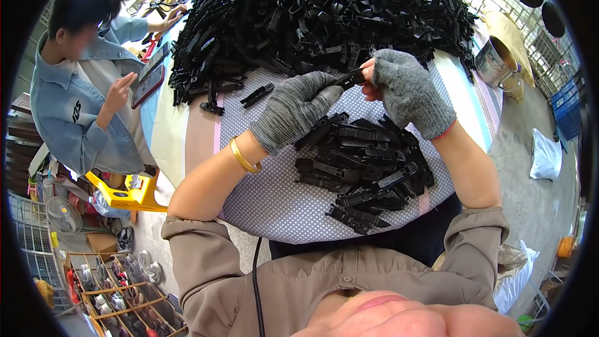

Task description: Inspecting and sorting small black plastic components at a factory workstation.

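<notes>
Now | left hand (293,110), right hand (405,90) pinch black strip (348,78) | long axis left-right

Small black part (349,78) mostly covered by the gloved left hand (293,109) and right hand (409,90), shape can't be told. Big black pile (312,12) cut off at top edge. Co-worker's phone (148,85) screen too small to read.

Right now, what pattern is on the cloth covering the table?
Small dark dots on white, on the table cloth, clearest in the head view.
</notes>
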Available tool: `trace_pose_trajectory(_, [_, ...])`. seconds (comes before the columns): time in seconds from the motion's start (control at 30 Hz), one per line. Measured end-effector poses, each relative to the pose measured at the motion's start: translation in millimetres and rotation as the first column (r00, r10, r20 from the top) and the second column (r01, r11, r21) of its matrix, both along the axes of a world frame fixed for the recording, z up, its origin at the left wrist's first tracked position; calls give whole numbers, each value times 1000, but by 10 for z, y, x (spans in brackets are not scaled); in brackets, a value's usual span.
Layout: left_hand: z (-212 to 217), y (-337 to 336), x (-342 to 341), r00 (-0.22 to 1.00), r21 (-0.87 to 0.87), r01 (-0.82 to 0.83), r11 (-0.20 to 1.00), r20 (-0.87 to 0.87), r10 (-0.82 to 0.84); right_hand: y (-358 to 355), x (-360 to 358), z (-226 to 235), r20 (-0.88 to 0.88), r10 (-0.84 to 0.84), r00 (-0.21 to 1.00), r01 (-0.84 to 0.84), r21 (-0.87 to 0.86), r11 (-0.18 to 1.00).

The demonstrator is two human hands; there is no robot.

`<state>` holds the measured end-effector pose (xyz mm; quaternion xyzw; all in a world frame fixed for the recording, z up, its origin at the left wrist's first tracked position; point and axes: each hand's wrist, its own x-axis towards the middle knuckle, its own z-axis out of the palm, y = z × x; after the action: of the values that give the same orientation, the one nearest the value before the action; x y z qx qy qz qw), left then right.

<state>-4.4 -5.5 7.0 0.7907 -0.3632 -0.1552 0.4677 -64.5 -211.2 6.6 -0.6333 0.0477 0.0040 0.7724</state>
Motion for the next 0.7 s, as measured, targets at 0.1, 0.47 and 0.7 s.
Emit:
trace_pose_trajectory(0.1, [60, 20, -19, 988, -54, -23, 998, -154, 14, -2, 5, 25, -11, -31, 999, 30, -12, 999])
trace_pose_trajectory(0.47, [79, 41, -12, 969, -90, -30, 995, -249, 7, -32, -27, 64, 2, -3, 1000, 3, 23, 1000])
trace_pose_trajectory(0.7, [98, 52, 33, 981, -16, -5, 1000, -195, 1, 49, -61, 33, 29, -10, 1000, 8, 56, 998])
